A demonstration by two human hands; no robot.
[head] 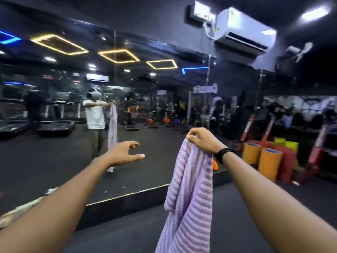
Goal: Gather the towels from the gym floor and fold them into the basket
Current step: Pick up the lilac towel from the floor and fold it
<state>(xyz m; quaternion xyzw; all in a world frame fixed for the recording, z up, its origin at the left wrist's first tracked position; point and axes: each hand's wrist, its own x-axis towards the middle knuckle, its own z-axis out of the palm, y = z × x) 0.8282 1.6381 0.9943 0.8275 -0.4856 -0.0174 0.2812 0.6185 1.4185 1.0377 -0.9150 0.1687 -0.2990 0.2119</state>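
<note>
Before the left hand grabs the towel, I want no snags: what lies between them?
Nothing: in the head view, only open air separates the left hand from the towel.

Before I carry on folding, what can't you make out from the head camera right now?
- Lower end of the lilac striped knitted towel: cut off by the bottom edge.
- Basket: not in view.
- Pale cloth at the left edge: cut off, blurred.
- Right hand fingertips: buried in the towel.
</note>
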